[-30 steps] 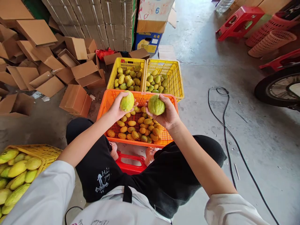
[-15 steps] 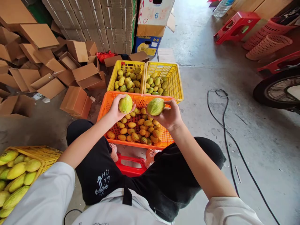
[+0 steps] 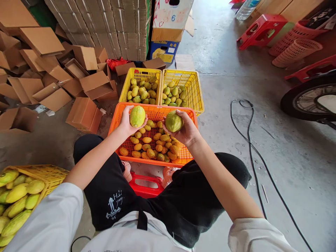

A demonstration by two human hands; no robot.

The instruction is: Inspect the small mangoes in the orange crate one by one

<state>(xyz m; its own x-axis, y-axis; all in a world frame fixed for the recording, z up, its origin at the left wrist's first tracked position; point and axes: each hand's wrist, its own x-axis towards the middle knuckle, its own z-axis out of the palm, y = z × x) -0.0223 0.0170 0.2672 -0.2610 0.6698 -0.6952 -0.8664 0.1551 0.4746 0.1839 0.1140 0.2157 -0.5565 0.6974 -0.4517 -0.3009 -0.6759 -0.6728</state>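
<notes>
A yellow-green fruit [image 3: 137, 116] is gripped in the left hand [image 3: 127, 121], and a greener fruit [image 3: 173, 121] is cupped in the right hand [image 3: 186, 130]; both are held above the orange crate [image 3: 117, 120], in which small orange-yellow fruits lie. Behind it, two yellow crates [image 3: 195, 91] are filled with greenish fruits. A further yellow crate [image 3: 49, 173] of large fruit is seen at the left.

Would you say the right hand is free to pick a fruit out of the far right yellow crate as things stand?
Probably not yet: the right hand is closed around a green fruit, and the yellow crate lies beyond the orange crate. Nothing covers it, though.
</notes>
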